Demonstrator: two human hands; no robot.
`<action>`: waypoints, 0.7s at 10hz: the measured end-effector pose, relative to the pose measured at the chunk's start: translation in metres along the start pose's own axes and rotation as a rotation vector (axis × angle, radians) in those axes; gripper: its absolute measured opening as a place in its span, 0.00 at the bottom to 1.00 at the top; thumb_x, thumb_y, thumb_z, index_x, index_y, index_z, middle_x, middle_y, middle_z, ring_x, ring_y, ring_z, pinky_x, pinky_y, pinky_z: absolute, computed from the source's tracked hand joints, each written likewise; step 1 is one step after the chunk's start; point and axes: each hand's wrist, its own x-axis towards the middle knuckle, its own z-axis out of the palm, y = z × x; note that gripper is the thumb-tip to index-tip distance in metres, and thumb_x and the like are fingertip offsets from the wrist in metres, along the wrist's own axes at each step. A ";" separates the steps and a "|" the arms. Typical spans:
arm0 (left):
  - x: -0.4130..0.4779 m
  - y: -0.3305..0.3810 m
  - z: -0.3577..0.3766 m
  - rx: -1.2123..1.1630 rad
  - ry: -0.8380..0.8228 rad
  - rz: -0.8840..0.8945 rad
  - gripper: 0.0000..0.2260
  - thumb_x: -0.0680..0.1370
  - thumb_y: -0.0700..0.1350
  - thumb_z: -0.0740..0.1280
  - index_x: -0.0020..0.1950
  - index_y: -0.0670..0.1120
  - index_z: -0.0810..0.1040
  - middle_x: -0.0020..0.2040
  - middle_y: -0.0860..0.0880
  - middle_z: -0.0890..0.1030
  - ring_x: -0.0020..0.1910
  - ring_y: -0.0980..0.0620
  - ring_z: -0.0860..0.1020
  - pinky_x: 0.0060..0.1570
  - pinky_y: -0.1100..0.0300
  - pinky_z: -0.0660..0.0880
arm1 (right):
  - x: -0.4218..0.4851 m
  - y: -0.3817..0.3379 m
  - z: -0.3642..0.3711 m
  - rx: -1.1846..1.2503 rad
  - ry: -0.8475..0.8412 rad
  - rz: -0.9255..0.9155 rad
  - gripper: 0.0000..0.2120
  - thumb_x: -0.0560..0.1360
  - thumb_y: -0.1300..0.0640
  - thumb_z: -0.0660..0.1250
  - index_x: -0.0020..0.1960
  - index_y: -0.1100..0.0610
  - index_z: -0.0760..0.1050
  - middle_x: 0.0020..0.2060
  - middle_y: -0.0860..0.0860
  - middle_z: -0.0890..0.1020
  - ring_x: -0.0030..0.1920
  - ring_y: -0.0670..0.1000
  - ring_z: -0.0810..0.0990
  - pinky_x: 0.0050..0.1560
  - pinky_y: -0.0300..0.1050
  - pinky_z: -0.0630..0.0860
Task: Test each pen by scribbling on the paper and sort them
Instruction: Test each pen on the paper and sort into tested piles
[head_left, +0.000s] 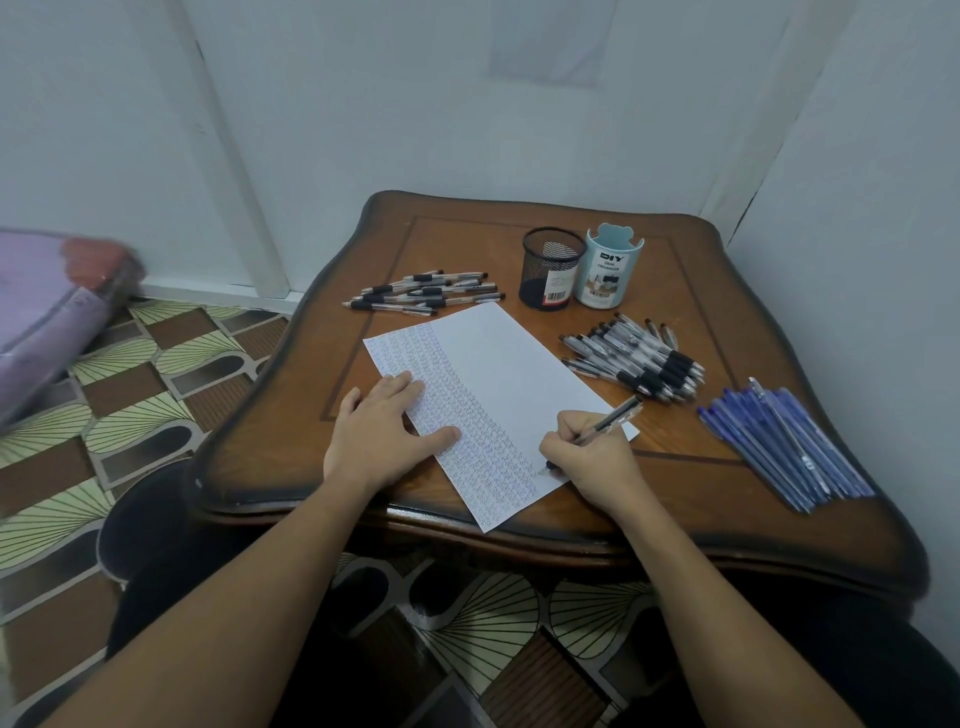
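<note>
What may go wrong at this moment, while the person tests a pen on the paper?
1. The pen in the right hand writes close to the right edge of the paper, so a stroke may slip onto the wooden table.
2. The blue pens lie near the table's front right edge; the right forearm might push some off.
3. The left hand lies flat on scribbled lines and could smear wet ink.

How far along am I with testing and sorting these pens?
Done: scribbles cover about half the paper, so many pens look tested. In hand: the right hand holds a pen, tip on the sheet; the left hand presses it flat. Left: piles of clear pens, silvery pens and blue pens; which are untested I cannot tell.
</note>
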 end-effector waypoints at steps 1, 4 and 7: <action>0.000 -0.001 0.000 -0.003 -0.002 -0.001 0.37 0.72 0.72 0.59 0.76 0.55 0.63 0.78 0.56 0.58 0.77 0.56 0.54 0.75 0.50 0.41 | 0.001 0.002 -0.001 -0.001 -0.007 0.007 0.23 0.71 0.66 0.67 0.25 0.51 0.60 0.25 0.46 0.62 0.31 0.51 0.70 0.34 0.43 0.70; -0.001 0.000 -0.001 -0.012 -0.007 0.001 0.37 0.72 0.72 0.60 0.76 0.55 0.63 0.78 0.55 0.58 0.77 0.56 0.54 0.75 0.51 0.40 | 0.005 -0.008 -0.006 0.212 0.212 0.058 0.16 0.83 0.55 0.61 0.37 0.56 0.73 0.26 0.51 0.73 0.26 0.45 0.71 0.34 0.43 0.69; -0.001 0.000 -0.002 -0.011 -0.009 -0.001 0.37 0.72 0.72 0.60 0.77 0.55 0.62 0.78 0.56 0.58 0.77 0.56 0.54 0.75 0.50 0.40 | 0.010 -0.009 -0.005 0.253 0.188 0.099 0.17 0.86 0.50 0.50 0.44 0.57 0.69 0.20 0.51 0.68 0.21 0.50 0.63 0.25 0.44 0.59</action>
